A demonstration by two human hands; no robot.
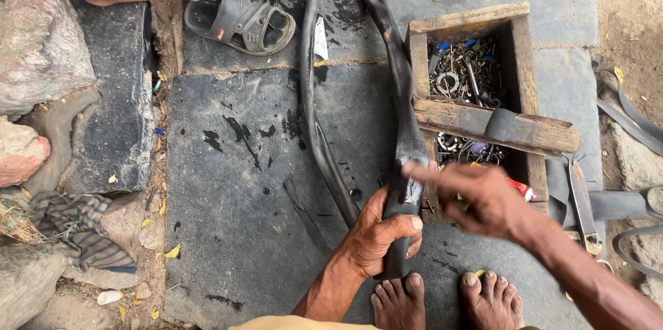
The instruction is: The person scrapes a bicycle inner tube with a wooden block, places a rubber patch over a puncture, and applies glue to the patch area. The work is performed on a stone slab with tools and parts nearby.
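stone floor (242,185), inner tube (400,81), wooden box (483,123), sandals (242,23)

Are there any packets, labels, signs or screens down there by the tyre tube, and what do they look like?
No signs or screens.
Small tube or packet: beside the wooden box, behind the right hand; red, with white and yellow.
White slip: on the stone slab by the inner tube; narrow, paper-like.

Our left hand (376,237) grips the tube (400,192); right hand (476,199) fingers press its patch (412,190), beside the parts box (469,81).
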